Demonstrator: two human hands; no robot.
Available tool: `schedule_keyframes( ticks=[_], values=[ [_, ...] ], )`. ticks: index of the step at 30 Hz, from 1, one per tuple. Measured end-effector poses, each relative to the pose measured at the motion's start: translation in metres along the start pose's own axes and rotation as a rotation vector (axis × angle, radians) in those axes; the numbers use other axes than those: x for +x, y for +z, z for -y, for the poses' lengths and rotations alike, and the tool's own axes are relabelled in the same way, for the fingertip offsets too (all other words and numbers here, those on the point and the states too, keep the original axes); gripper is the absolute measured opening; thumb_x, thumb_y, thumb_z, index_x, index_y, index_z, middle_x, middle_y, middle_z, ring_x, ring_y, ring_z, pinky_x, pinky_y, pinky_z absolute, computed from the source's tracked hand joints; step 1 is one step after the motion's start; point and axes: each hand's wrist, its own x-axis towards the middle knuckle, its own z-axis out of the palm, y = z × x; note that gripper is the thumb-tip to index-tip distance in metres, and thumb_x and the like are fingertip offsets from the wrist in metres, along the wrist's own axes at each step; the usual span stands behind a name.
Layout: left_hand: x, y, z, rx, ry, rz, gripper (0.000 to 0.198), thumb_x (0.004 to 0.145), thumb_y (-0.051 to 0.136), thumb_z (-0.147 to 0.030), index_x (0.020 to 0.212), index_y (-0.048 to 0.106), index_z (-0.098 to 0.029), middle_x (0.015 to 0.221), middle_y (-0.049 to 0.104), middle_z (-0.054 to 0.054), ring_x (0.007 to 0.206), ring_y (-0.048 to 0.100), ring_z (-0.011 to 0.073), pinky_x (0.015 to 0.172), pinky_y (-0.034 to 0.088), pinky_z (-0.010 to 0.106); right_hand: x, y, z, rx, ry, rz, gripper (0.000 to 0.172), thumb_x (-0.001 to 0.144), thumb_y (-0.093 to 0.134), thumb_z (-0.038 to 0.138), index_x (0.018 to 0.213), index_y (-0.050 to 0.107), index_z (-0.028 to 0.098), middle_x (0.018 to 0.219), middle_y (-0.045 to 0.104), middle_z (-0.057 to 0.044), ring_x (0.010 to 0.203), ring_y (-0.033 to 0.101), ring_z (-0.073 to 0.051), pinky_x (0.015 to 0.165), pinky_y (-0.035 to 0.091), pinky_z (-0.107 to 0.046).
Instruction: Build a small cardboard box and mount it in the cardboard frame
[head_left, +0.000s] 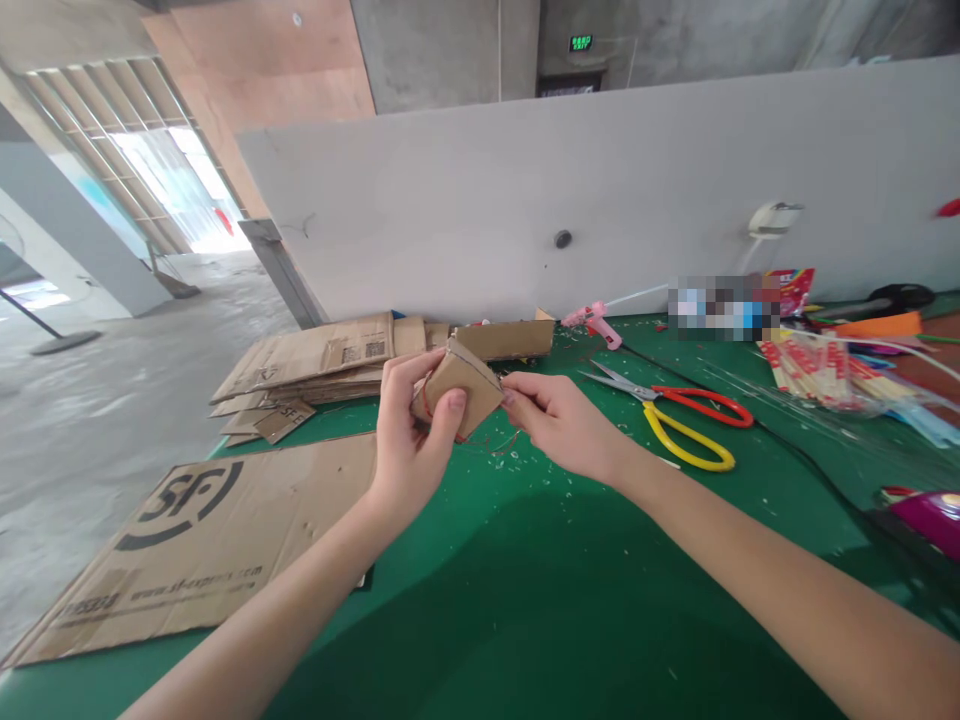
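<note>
My left hand (pixel 411 435) grips a small brown cardboard piece (pixel 459 385) above the green table (pixel 540 580), thumb across its front and fingers behind it. A thin red thread (pixel 426 400) runs around the piece. My right hand (pixel 559 420) is closed in a pinch at the piece's right corner, where the thread passes; loose thread trails down below it. Both hands meet just in front of a stack of flattened cardboard.
A large flat cardboard sheet (pixel 195 545) lies at the left front. Stacked cardboard (pixel 322 365) sits behind the hands. Red-and-yellow scissors (pixel 679 415), a pink glue gun (pixel 596 320), bagged sticks (pixel 817 370) and a grey partition (pixel 600 190) lie right and behind.
</note>
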Motion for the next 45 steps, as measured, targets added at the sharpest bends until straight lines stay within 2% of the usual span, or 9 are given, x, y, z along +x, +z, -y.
schedule_keyframes(
  ticks=[7,12,18,25,29,35,38,42,45],
  values=[
    [0.000,0.002,-0.006,-0.056,-0.078,0.005,0.029,0.090,0.053,-0.040,0.113,0.055,-0.023,0.103,0.060,0.006,0.085,0.057,0.0165,0.072,0.050,0.028,-0.003,-0.010,0.008,0.464,0.270,0.206,0.027,0.094,0.046,0.039,0.076,0.053,0.020,0.055,0.019,0.009,0.045,0.014,-0.007,0.037,0.012,-0.017],
    [0.002,0.001,-0.015,-0.119,-0.148,0.020,0.030,0.089,0.053,-0.047,0.107,0.057,-0.023,0.090,0.062,0.003,0.066,0.053,0.0118,0.056,0.045,0.023,-0.005,-0.017,0.012,0.679,0.401,0.280,0.026,0.091,0.054,0.040,0.080,0.058,0.017,0.056,0.023,0.009,0.045,0.013,-0.004,0.034,0.011,-0.012],
    [0.001,0.004,-0.010,-0.202,-0.236,0.039,0.032,0.087,0.055,-0.048,0.109,0.059,-0.024,0.095,0.064,0.004,0.076,0.058,0.0145,0.062,0.050,0.024,-0.001,-0.020,0.013,0.812,0.539,0.320,0.024,0.088,0.060,0.036,0.082,0.062,0.014,0.056,0.027,0.010,0.042,0.012,-0.002,0.032,0.009,-0.011],
    [0.001,0.017,0.010,-0.514,-0.517,0.056,0.042,0.086,0.055,-0.048,0.121,0.058,-0.025,0.115,0.064,0.007,0.099,0.063,0.0212,0.071,0.056,0.029,0.002,-0.010,0.007,0.344,0.287,0.111,0.013,0.086,0.052,0.017,0.074,0.058,0.014,0.069,0.058,-0.002,0.054,0.056,-0.008,0.038,0.031,-0.016],
    [-0.002,0.022,0.017,-0.607,-0.582,0.113,0.041,0.084,0.058,-0.046,0.121,0.057,-0.027,0.119,0.063,0.005,0.094,0.065,0.0200,0.065,0.058,0.028,-0.001,-0.003,0.001,0.069,0.264,0.032,0.023,0.090,0.046,0.017,0.069,0.057,0.015,0.060,0.058,0.000,0.045,0.052,-0.006,0.041,0.033,-0.016],
    [-0.009,0.024,0.023,-0.568,-0.552,0.151,0.043,0.086,0.057,-0.045,0.124,0.056,-0.026,0.125,0.061,0.007,0.102,0.063,0.0206,0.071,0.058,0.027,0.001,-0.006,0.005,0.547,0.490,0.041,0.025,0.090,0.045,0.008,0.068,0.055,0.013,0.058,0.052,0.002,0.038,0.037,-0.002,0.033,0.019,-0.015],
    [-0.008,0.024,0.024,-0.532,-0.544,0.152,0.043,0.086,0.057,-0.046,0.124,0.056,-0.027,0.121,0.062,0.007,0.099,0.063,0.0203,0.068,0.057,0.026,0.003,-0.010,0.006,0.581,0.523,0.082,0.022,0.091,0.046,0.011,0.072,0.058,0.011,0.063,0.056,-0.001,0.043,0.045,-0.003,0.033,0.021,-0.014],
    [0.003,0.018,0.027,-0.465,-0.476,0.125,0.043,0.086,0.057,-0.047,0.122,0.058,-0.025,0.116,0.063,0.007,0.091,0.064,0.0189,0.068,0.057,0.028,0.004,-0.012,-0.003,0.265,0.413,0.126,0.022,0.094,0.046,0.022,0.079,0.060,0.014,0.074,0.064,-0.005,0.061,0.062,-0.011,0.044,0.040,-0.019],
    [0.016,0.007,0.031,-0.337,-0.317,0.042,0.046,0.084,0.060,-0.046,0.125,0.057,-0.024,0.122,0.060,0.008,0.101,0.062,0.0211,0.081,0.056,0.033,0.003,-0.011,-0.020,-0.031,0.217,0.120,0.025,0.095,0.044,0.028,0.079,0.058,0.016,0.074,0.063,-0.004,0.064,0.058,-0.012,0.054,0.042,-0.023]
  ],
)
